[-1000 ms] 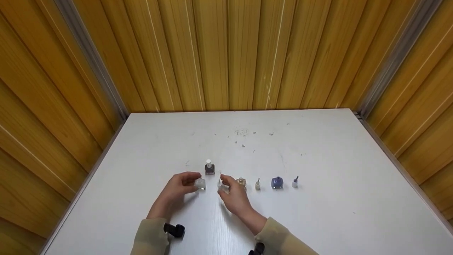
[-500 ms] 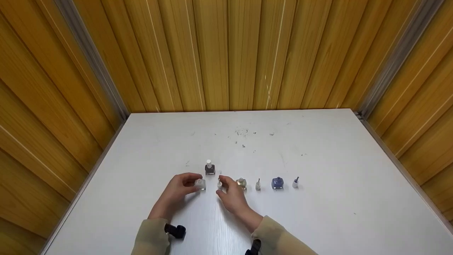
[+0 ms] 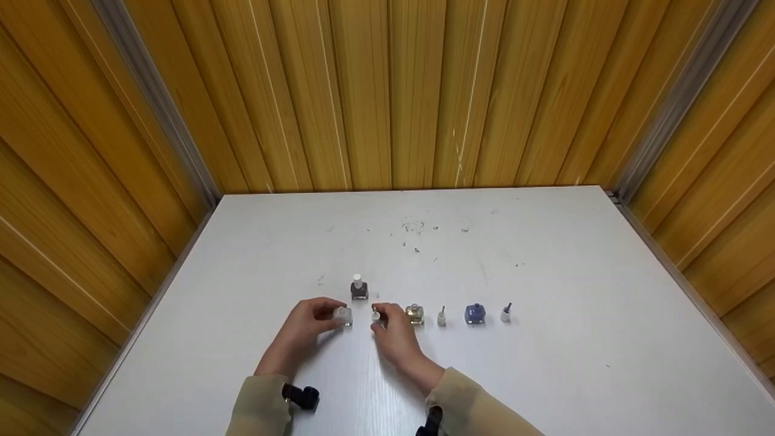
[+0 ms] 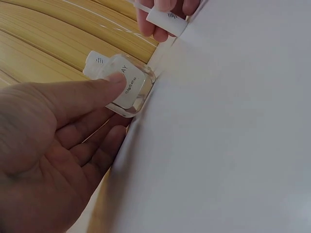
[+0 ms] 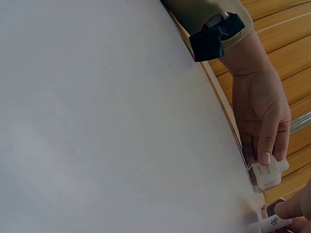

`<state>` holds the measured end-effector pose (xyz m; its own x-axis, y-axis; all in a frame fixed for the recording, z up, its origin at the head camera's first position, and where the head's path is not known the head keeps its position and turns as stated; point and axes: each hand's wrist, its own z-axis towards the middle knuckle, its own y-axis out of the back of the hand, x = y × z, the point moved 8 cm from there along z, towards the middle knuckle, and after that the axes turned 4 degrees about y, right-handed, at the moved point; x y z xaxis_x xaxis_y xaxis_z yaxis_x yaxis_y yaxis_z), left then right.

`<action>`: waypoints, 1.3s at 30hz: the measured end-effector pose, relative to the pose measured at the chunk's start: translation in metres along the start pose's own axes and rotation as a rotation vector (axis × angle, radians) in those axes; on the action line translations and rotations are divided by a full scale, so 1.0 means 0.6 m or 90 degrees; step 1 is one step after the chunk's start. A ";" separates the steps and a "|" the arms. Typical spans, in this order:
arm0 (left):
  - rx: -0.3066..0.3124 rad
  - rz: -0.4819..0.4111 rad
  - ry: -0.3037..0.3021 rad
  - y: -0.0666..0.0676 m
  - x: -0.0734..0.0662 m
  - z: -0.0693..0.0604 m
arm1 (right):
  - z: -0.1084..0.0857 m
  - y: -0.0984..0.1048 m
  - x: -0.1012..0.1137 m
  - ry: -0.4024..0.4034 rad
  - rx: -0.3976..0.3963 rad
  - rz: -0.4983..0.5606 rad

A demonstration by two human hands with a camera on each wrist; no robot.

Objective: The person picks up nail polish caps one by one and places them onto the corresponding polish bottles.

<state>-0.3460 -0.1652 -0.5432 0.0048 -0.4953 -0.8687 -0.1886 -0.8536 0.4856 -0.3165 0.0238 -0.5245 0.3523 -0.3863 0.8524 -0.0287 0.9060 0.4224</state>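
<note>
My left hand (image 3: 310, 324) pinches a small clear glass nail polish bottle (image 4: 133, 85) with a white label, its base on the white table. Just to its right, a white nail polish cap (image 4: 167, 20) stands on the tabletop with its brush stem pointing up. The fingertips of my right hand (image 3: 398, 336) pinch this cap. Behind the two hands, a dark nail polish bottle (image 3: 359, 290) stands upright with its white cap on. In the right wrist view, the clear bottle (image 5: 266, 175) shows between the left thumb and fingers.
To the right stand an uncapped gold nail polish bottle (image 3: 415, 314), a white brush cap (image 3: 441, 317), an uncapped purple bottle (image 3: 475, 313) and another brush cap (image 3: 505, 313). Small dark marks dot the tabletop (image 3: 415, 227). Wood-patterned walls (image 3: 412, 91) border the table's back and sides.
My right wrist and forearm have shifted slightly left, showing more of the gold bottle. My left hand, the clear bottle and the cap stay almost where they were.
</note>
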 end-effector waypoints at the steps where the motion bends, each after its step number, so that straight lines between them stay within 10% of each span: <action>1: 0.000 -0.001 -0.001 0.000 0.000 0.000 | 0.000 0.000 0.000 0.002 -0.002 -0.004; 28: 0.019 -0.051 0.029 0.000 -0.010 -0.007 | 0.001 0.001 0.008 0.003 0.006 0.088; 39: -0.001 -0.061 -0.057 -0.006 -0.060 -0.018 | 0.008 0.045 0.045 0.023 0.012 0.081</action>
<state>-0.3347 -0.1462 -0.5126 -0.0656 -0.3950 -0.9163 -0.1894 -0.8967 0.4001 -0.3123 0.0370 -0.4886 0.3777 -0.2624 0.8880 -0.0920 0.9436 0.3179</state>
